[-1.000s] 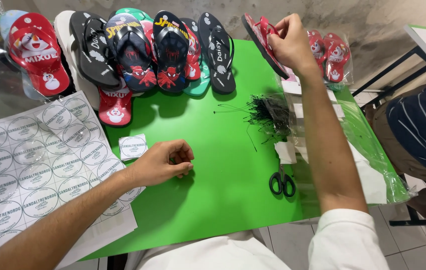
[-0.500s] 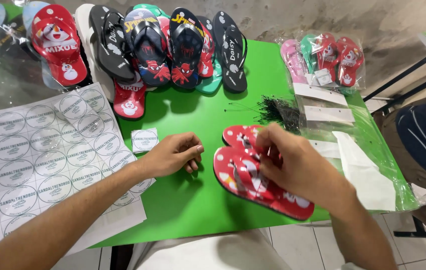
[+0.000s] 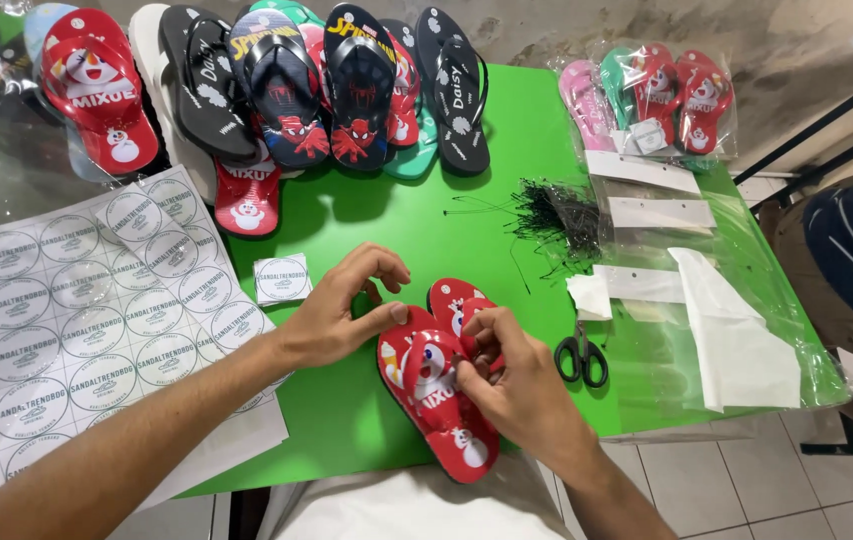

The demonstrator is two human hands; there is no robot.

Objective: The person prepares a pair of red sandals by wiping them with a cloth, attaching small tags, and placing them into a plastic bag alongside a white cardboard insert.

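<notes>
A pair of small red flip-flops (image 3: pixel 434 400) with cartoon prints lies on the green table (image 3: pixel 367 220) near its front edge. My right hand (image 3: pixel 507 375) grips the straps of the pair from the right. My left hand (image 3: pixel 342 310) rests beside the pair, thumb touching the top of the nearer sandal, fingers curled above the table. A small white square sticker (image 3: pixel 282 279) lies just left of my left hand.
Several flip-flops (image 3: pixel 277 90) line the table's far edge. A sheet of round labels (image 3: pixel 87 310) lies at left. Black scissors (image 3: pixel 582 358), a pile of black tag fasteners (image 3: pixel 557 215), bagged sandals (image 3: pixel 652 95) and white cards lie at right. A seated person's leg (image 3: pixel 847 260) is at far right.
My right hand fetched the red pair from the far right and set it down on the table in front of me. My left hand moved over to touch the pair.
</notes>
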